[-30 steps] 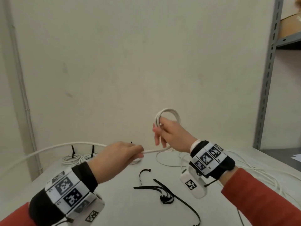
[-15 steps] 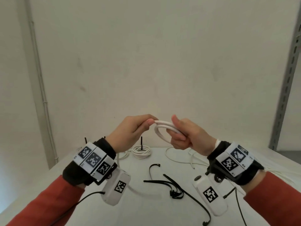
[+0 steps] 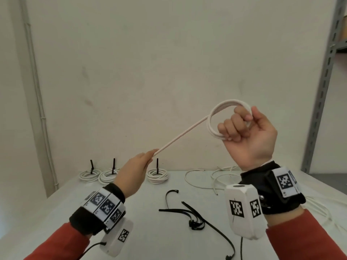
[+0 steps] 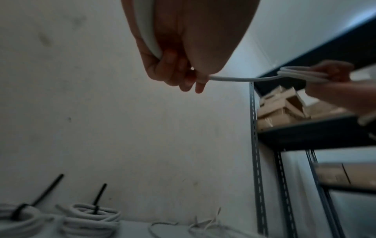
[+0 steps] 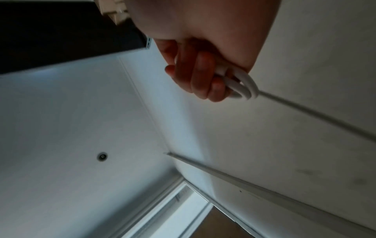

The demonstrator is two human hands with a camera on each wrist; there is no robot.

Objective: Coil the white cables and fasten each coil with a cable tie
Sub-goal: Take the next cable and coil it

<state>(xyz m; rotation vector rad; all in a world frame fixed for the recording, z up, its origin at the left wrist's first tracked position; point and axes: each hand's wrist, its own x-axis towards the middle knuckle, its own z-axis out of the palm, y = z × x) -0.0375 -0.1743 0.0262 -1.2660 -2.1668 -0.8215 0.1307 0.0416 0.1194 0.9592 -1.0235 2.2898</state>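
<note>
My right hand (image 3: 242, 126) is raised above the table and grips a small coil of white cable (image 3: 216, 111) of a few loops; in the right wrist view the fingers (image 5: 203, 77) curl round those loops (image 5: 242, 87). A straight run of the same cable (image 3: 180, 136) slants down left to my left hand (image 3: 148, 156), which pinches it; the left wrist view shows the cable (image 4: 234, 78) leaving the fingertips (image 4: 191, 80) toward the coil. Loose black cable ties (image 3: 189, 212) lie on the table between my wrists.
Three tied white coils (image 3: 157, 176) with upright black tie tails stand along the table's back edge by the wall. Loose white cables (image 3: 210, 181) sprawl at the back right. A grey metal shelf upright (image 3: 323, 81) rises at the right; cardboard boxes (image 4: 284, 104) sit on its shelves.
Half a second ago both hands met at the coil. Now my right hand has lifted the coil up and right, and my left hand has slid down left along the cable, drawing it straight.
</note>
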